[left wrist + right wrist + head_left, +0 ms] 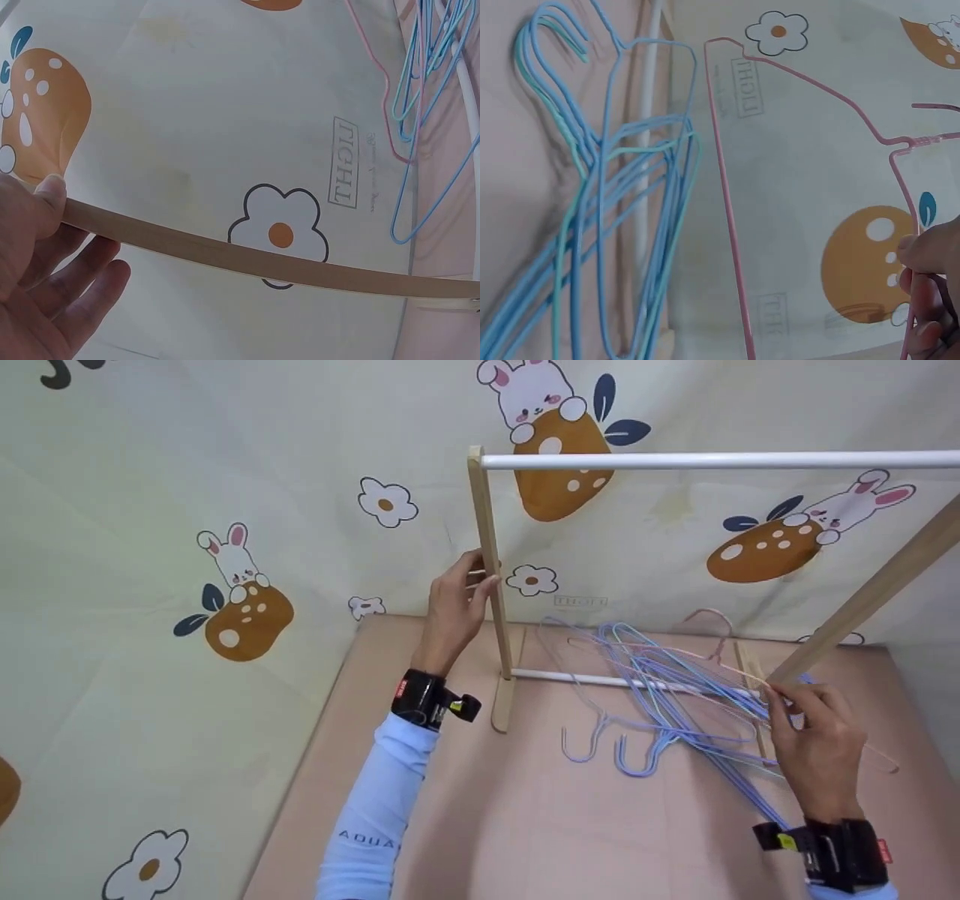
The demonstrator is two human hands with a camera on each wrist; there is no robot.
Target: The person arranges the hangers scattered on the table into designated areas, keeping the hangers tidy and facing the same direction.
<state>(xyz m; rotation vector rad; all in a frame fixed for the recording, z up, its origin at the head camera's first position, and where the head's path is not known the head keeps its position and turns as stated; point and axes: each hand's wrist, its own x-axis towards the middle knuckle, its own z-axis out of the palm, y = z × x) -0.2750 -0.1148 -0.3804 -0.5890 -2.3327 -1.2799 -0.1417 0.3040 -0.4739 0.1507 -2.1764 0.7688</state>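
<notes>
My left hand grips the left wooden post of a small clothes rack about halfway up, thumb on one side and fingers on the other. At the right, my right hand pinches a pink wire hanger by one sloping arm. That hanger is raised above the base, its hook pointing toward the back wall in the head view. Below and left of the right hand lies a tangled heap of blue and mint hangers, strewn across the lower white bar, several hooks facing me.
The rack's upper white bar runs across the top, with no hanger on it. Its right wooden post slants behind the right hand. A cream wall cloth with rabbits and flowers encloses the pink surface at the back and sides.
</notes>
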